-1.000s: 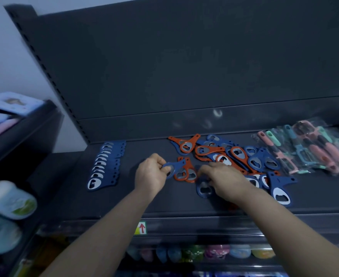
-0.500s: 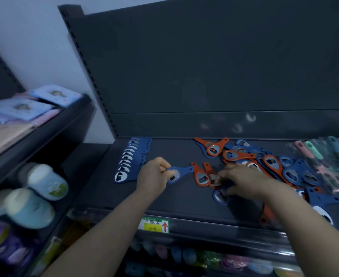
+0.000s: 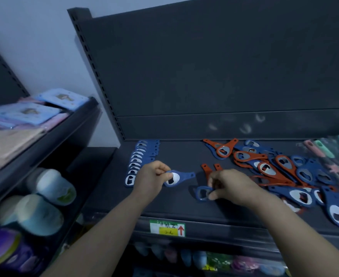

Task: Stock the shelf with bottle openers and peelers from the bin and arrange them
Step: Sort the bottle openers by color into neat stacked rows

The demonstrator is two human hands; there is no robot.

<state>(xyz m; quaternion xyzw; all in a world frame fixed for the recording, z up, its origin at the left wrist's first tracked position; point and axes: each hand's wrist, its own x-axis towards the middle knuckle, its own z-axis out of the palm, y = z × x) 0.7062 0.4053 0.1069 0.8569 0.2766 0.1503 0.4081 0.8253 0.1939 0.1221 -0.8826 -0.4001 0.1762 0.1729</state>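
Note:
My left hand (image 3: 151, 177) pinches the round head of a blue bottle opener (image 3: 177, 177), held just above the dark shelf (image 3: 176, 154) with its handle pointing right. Just left of it, a neat overlapping row of blue openers (image 3: 139, 160) runs from front to back. My right hand (image 3: 231, 185) pinches another blue opener (image 3: 202, 193) low over the shelf, with two orange handles (image 3: 209, 169) showing behind its fingers. A loose pile of orange and blue openers (image 3: 280, 168) spreads to the right. Bagged pastel peelers (image 3: 328, 154) lie at the far right, blurred.
The shelf's front edge carries a price label (image 3: 167, 228) with a red arrow. A side shelf on the left holds flat blue packs (image 3: 44, 105) above and round lidded containers (image 3: 50, 188) below. Colourful goods (image 3: 184, 256) sit on the lower shelf. The dark back panel (image 3: 214, 66) rises behind.
My view swung left and came closer. My left hand carried its blue opener leftward toward the neat row. My right hand drew a blue opener out of the pile's near edge.

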